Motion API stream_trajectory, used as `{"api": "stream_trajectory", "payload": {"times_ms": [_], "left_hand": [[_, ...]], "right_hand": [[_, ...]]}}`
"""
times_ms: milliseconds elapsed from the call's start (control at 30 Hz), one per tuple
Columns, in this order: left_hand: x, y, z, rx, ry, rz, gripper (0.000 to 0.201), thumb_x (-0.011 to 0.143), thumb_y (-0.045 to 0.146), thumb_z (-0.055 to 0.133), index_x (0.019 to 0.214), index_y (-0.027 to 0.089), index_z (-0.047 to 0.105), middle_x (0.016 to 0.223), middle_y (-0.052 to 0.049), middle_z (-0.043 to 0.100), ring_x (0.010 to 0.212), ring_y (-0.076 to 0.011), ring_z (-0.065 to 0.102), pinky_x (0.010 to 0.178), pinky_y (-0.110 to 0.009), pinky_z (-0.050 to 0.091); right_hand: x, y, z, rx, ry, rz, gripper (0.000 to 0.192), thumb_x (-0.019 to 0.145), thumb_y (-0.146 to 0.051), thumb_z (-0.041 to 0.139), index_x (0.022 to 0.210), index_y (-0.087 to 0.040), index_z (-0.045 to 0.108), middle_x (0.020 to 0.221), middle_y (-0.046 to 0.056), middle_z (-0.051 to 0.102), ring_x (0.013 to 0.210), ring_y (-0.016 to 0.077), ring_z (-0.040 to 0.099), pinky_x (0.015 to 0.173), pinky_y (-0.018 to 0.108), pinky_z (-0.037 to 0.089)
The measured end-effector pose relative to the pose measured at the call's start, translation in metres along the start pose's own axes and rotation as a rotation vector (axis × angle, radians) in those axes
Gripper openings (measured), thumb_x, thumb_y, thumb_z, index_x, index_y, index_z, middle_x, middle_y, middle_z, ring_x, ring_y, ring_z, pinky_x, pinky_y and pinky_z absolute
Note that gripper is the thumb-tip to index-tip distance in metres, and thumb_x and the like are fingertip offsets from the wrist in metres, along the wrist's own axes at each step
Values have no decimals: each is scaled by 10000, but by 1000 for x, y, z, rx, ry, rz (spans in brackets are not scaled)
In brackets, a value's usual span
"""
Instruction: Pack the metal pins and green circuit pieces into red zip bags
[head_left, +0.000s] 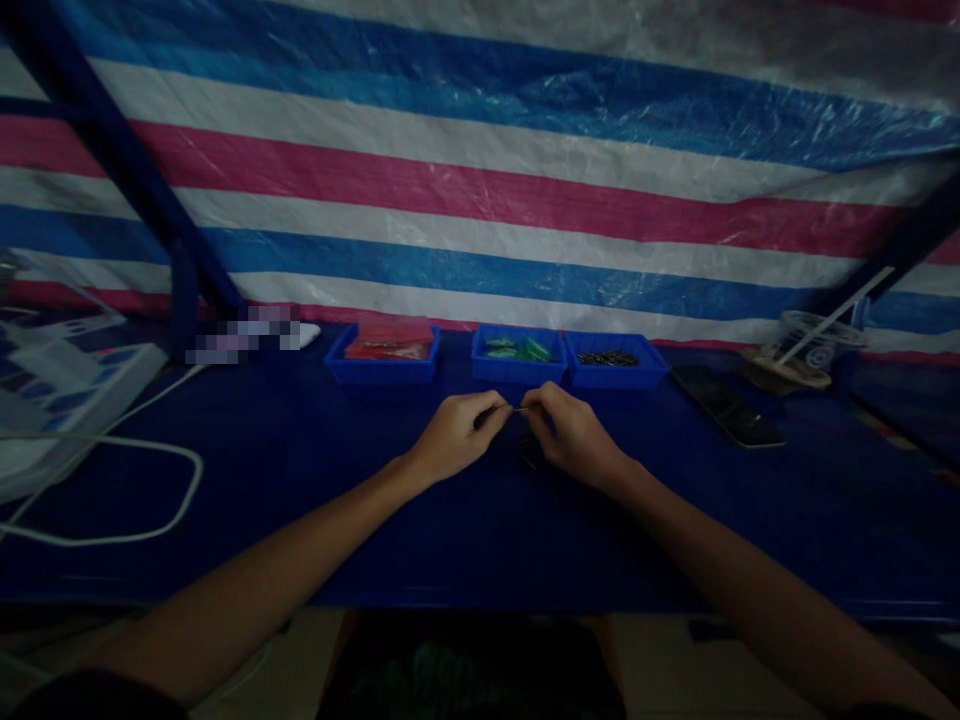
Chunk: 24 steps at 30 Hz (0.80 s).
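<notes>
My left hand [459, 435] and my right hand [576, 432] meet over the middle of the blue table [450, 540], both closed in a pinch. Between their fingertips is a small thin piece [519, 408], dark at one end and yellowish at the other; its exact kind is too small to make out. Some small dark pieces [529, 450] lie on the table beside my right hand, partly hidden by it. Just beyond my hands stand a blue bin [519, 373] with green pieces and a blue bin [619, 377] with dark slender pieces.
Another blue bin [382, 373] with red packets stands farther left. A phone [727, 405] lies at right, before a wire-like holder [814, 345]. At left are a white cable [191, 480] and a clear plastic case [82, 400]. A striped sheet [480, 180] hangs behind.
</notes>
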<state>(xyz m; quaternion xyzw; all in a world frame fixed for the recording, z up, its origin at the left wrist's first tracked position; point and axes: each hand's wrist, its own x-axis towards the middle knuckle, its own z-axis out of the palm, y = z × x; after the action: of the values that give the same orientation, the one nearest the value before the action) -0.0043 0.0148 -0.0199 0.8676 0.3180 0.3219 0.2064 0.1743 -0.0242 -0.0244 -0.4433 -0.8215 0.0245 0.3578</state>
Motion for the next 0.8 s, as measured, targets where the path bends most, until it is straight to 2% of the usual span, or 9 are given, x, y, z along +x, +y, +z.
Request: {"api": "stream_trajectory", "payload": {"times_ms": [100,167,300,367,467,567,633,700,800], "left_hand": [[-2,2,2,-42,-12,-35,303,910,321,370,760,152,572,629,20,559,590,-108,525,574,-225,372],[-1,0,2,-20,-33,-60,266,900,330,392,853,158,589,692,6,594,622,-116,543,589,-230,379],[12,-8,4,109,-237,-17,181,816,307,521,864,159,613,761,-23,601,666,-127,551,611,-233,391],[22,-12,6,152,-350,13,173,778,310,566,835,157,623,763,-28,596,660,-129,543,599,-231,387],[34,-18,10,149,-454,0,125,774,242,546,820,154,623,717,-18,601,614,-122,534,560,-223,371],[35,-25,14,171,-390,7,125,797,181,487,798,151,609,736,-24,606,642,-127,545,589,-230,384],[30,-29,16,207,-304,33,113,806,195,490,812,152,594,784,-35,597,691,-137,550,633,-241,399],[24,-30,17,235,-259,56,94,805,212,507,825,161,583,817,-37,583,740,-146,551,670,-248,407],[19,-26,16,282,-231,62,84,814,195,486,811,171,567,832,-41,577,789,-163,555,704,-264,410]], "right_hand": [[2,6,-7,-102,50,9,149,893,-210,349,805,-194,468,741,35,524,658,134,511,615,257,401],[6,17,-19,-186,175,57,179,894,-219,331,772,-195,460,705,35,518,635,140,504,607,266,390],[15,57,-53,-371,550,278,216,891,-242,312,787,-179,490,696,64,551,655,175,527,616,302,388],[17,79,-64,-448,594,386,239,888,-247,310,812,-165,521,742,93,588,692,196,547,634,319,394],[12,103,-68,-553,488,561,252,873,-270,353,883,-135,565,820,140,630,738,234,578,657,342,400],[2,106,-62,-592,357,569,324,855,-286,397,1074,-95,539,892,167,646,783,263,597,679,352,409],[0,94,-55,-549,310,491,379,855,-301,414,1152,-84,501,891,158,652,793,259,603,695,346,417],[1,73,-46,-459,244,393,352,864,-319,419,1127,-110,524,868,127,657,770,230,606,699,323,423],[8,39,-28,-314,18,238,273,883,-326,410,1038,-163,566,871,79,656,732,181,602,675,282,423]]}}
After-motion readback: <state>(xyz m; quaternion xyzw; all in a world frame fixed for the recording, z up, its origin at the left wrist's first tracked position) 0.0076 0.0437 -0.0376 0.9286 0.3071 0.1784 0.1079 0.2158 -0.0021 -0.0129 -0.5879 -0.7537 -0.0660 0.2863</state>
